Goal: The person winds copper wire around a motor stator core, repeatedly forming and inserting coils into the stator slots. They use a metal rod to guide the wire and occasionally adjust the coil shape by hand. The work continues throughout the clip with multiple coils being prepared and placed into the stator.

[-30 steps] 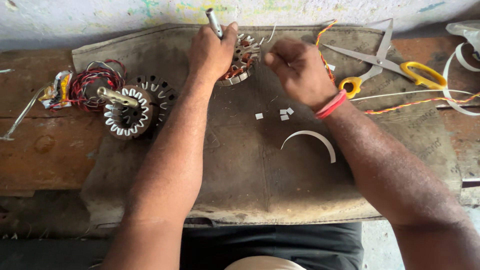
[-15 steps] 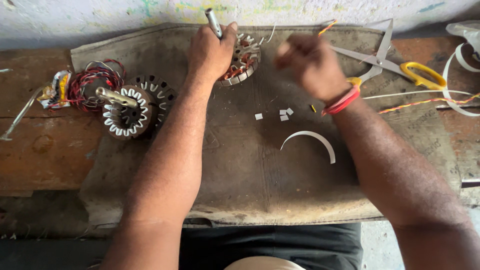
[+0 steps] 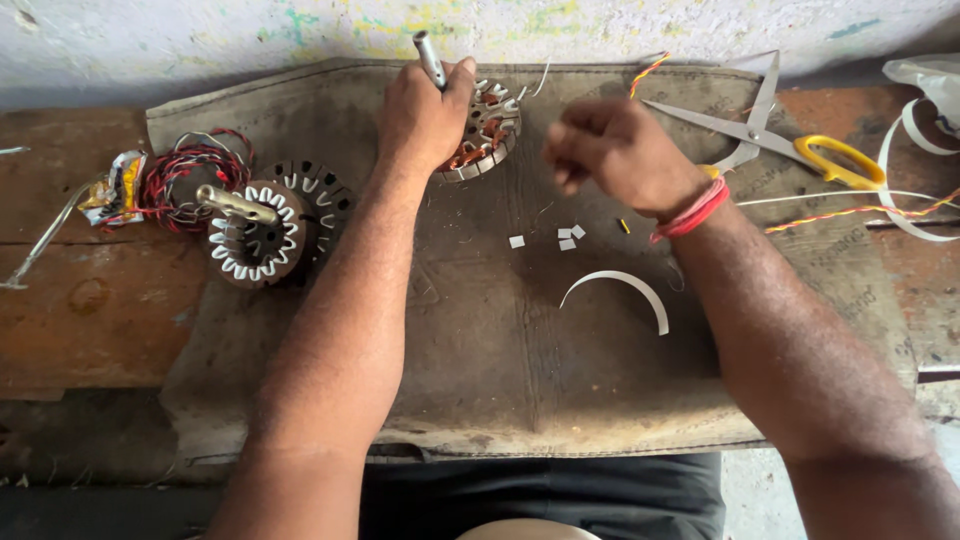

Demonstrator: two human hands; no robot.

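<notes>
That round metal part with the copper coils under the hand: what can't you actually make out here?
- Head view: the left hand covers the near-left side of the wound stator, so the coils there are hidden.
- Head view: the right hand is motion-blurred and curled; whether its fingers pinch anything cannot be told.
- Head view: the white strips run off the right edge.
- Head view: the small white scraps are too small to identify.
</notes>
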